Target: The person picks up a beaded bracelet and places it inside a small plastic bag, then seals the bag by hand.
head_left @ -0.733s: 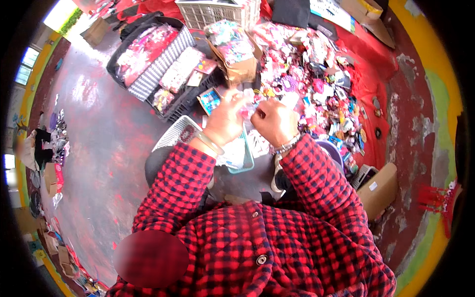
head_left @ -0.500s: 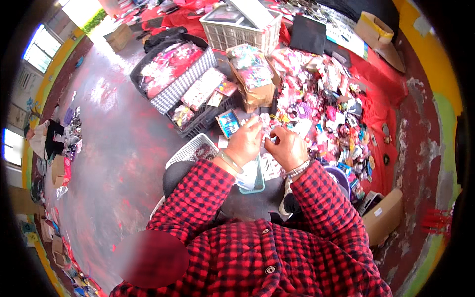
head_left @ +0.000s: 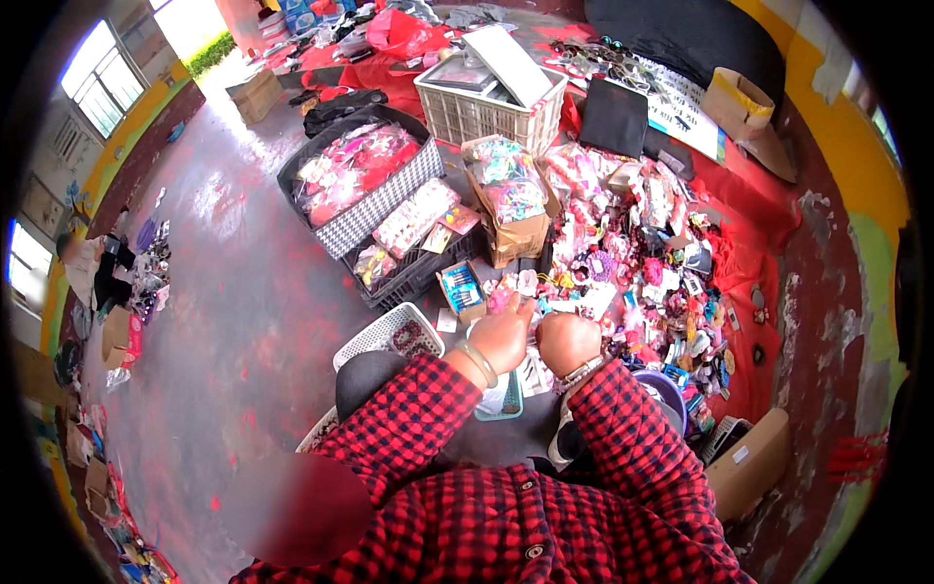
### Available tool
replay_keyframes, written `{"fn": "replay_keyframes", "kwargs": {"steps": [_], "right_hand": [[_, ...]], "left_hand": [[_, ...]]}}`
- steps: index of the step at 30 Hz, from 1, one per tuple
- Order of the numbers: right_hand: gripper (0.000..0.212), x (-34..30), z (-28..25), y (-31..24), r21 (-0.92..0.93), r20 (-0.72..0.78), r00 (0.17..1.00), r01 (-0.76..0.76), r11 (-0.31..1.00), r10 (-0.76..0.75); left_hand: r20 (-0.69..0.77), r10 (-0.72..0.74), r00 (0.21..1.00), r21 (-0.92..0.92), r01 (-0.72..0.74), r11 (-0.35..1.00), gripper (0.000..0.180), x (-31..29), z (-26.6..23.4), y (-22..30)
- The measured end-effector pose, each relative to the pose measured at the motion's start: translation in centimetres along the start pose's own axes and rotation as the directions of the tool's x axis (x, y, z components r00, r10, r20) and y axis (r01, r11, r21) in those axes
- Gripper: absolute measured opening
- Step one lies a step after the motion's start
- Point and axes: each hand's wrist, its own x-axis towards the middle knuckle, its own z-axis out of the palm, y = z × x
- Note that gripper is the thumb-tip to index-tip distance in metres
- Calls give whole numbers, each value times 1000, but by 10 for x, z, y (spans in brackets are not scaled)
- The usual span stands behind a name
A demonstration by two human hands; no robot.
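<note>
My left hand (head_left: 501, 336) and my right hand (head_left: 567, 341) are held close together in front of my chest, fingers curled and fingertips nearly meeting. A clear plastic packet with a teal edge (head_left: 504, 399) hangs below my left wrist, pinched by my left hand. My right hand's fingers are closed on a small pink item (head_left: 532, 310) between the two hands; its details are too small to tell. Both sleeves are red and black check. A bangle sits on my left wrist and a bracelet on my right.
A pile of colourful hair accessories (head_left: 642, 273) lies on a red cloth just beyond my hands. Around it are a white basket (head_left: 384, 336), a black crate of packets (head_left: 418, 243), a checkered bag (head_left: 355, 180), an open cardboard box (head_left: 511, 209), a white crate (head_left: 486, 102) and a purple bowl (head_left: 669, 394).
My hands have dropped lower and moved farther from my face, still together. The view has tilted up, showing more of the floor and goods beyond.
</note>
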Motion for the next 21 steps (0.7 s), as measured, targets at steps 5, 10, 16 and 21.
{"fn": "replay_keyframes", "kwargs": {"steps": [5,10,16,21], "right_hand": [[17,-2,9,2,-111,109,988,123,986,-110],[19,-3,2,2,-142,135,979,175,974,-156],[20,-3,-2,4,-159,196,961,229,960,-197],[21,-2,-4,7,-127,241,941,273,954,-238]], "left_hand": [[14,-29,999,63,28,998,26,-1,-25,12],[-70,228,971,44,-226,973,10,4,-30,11],[114,165,980,-82,-156,984,8,0,-17,10],[164,116,980,-67,-107,992,10,-2,-13,12]]}}
